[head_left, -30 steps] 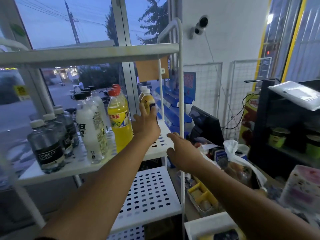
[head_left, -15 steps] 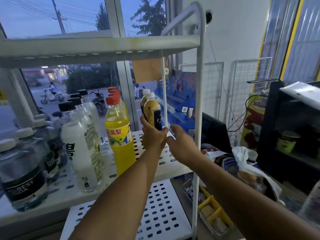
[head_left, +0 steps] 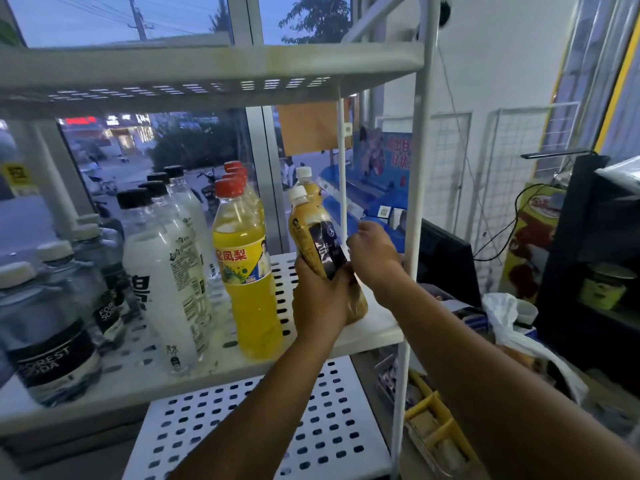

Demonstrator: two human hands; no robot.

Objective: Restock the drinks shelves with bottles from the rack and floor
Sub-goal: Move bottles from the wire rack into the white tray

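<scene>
Our left hand [head_left: 322,301] is clenched round the lower body of a tan milk tea bottle [head_left: 306,233] with a white cap and a dark label. It holds the bottle tilted, cap leaning to the left, over the right end of the white perforated middle shelf [head_left: 379,322], near the front edge. Our right hand [head_left: 375,258] is just beside the bottle's label, close to the white front post [head_left: 417,202] at the shelf's right front corner. Its fingers [head_left: 369,228] are curled, but we cannot tell whether they touch the bottle or grasp anything. A second milk tea bottle [head_left: 306,180] stands upright farther back along the right edge. To the left of the held bottle, a yellow pineapple drink bottle [head_left: 247,268] with a red cap stands near the front edge, with more red caps lined up behind it. Further left is a row of white drink bottles [head_left: 162,275] with black caps, and at the left end stand clear Forest Soda bottles [head_left: 52,344]. A lower shelf [head_left: 277,431] sits below, an upper shelf [head_left: 207,69] above.
</scene>
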